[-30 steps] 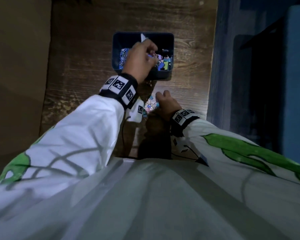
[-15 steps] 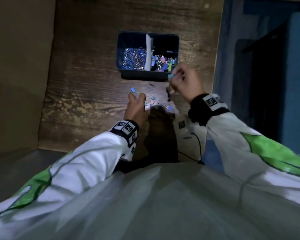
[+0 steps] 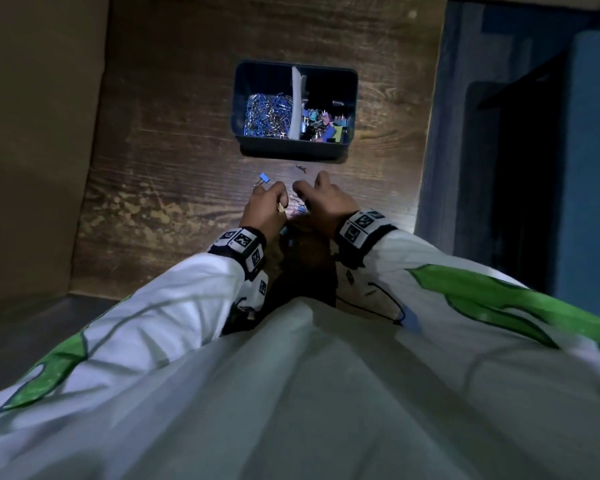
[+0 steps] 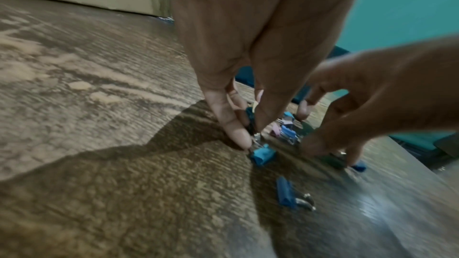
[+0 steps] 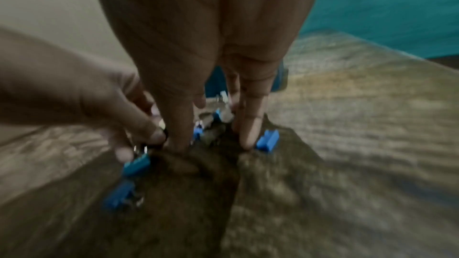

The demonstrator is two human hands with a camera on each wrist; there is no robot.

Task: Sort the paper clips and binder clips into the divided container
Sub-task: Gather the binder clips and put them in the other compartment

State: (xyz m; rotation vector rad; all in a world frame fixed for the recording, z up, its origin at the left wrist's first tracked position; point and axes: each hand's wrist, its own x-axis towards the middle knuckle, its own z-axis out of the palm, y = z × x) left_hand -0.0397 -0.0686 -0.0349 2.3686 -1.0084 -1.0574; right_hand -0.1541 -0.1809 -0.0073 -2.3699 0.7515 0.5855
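Our right hand (image 3: pixel 329 202) is back from the divided container (image 3: pixel 293 147), fingers down on the loose binder clips (image 4: pixel 285 130), grasp unclear in the blur. Left hand (image 3: pixel 265 206) pinches a teal binder clip (image 4: pixel 263 154) on the table (image 3: pixel 173 168). Another pickup begins.

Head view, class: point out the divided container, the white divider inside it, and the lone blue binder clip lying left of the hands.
divided container (image 3: pixel 293 152): head view, its near outer wall.
white divider (image 3: pixel 295 105): head view, middle of the strip.
blue binder clip (image 3: pixel 264 177): head view, its blue body.
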